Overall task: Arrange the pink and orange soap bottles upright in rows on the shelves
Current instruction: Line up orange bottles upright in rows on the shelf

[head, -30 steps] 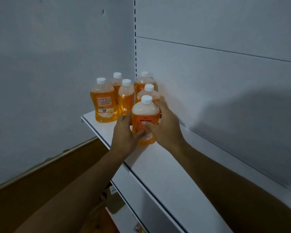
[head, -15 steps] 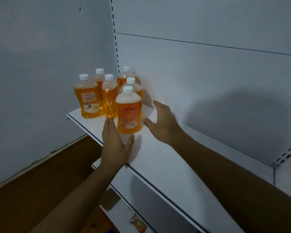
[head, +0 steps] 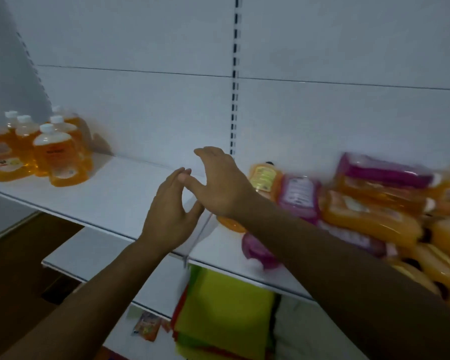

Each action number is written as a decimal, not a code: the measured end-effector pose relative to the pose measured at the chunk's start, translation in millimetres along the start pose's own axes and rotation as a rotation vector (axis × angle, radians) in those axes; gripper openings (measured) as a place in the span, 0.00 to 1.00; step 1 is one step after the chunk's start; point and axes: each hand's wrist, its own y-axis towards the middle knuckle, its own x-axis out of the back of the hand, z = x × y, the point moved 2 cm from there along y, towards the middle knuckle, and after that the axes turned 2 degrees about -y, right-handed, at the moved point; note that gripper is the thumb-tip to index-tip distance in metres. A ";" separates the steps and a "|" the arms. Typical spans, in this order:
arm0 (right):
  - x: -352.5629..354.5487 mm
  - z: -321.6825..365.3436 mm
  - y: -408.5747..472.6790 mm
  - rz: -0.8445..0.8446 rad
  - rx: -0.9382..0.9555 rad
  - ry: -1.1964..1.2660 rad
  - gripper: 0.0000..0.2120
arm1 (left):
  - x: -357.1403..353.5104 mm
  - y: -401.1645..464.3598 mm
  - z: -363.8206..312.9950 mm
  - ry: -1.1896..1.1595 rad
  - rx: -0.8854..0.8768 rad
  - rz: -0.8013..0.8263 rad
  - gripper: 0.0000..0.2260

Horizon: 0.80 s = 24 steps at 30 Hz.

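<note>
The heap of bottles (head: 369,211) lying to the right of the shelf upright (head: 235,74) is smeared by motion, so its labels cannot be read and a count is not possible. The picture's right edge cuts the heap off, and the right forearm (head: 335,261) hides its near, lower part. A pink bottle (head: 257,249) just below that forearm shows only one rounded end. Far left of the upright, the standing orange bottles (head: 55,154) are soft too, labels unreadable; the leftmost is cut by the left edge. Below the shelf (head: 115,193), a small packet (head: 146,326) is too blurred to identify.
</note>
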 end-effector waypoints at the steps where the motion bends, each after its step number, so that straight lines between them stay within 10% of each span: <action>1: 16.9 -10.6 -16.1 -0.032 -0.021 -0.023 0.30 | -10.2 -0.8 -21.8 -0.023 -0.041 0.024 0.30; 7: 97.9 -79.1 -93.7 -0.221 -0.215 -0.079 0.29 | -61.4 -1.1 -126.3 -0.156 -0.224 0.168 0.17; 24: 243.6 -215.2 -302.0 -0.440 -0.773 -0.284 0.30 | -215.2 -19.1 -338.5 -0.254 -0.589 0.432 0.27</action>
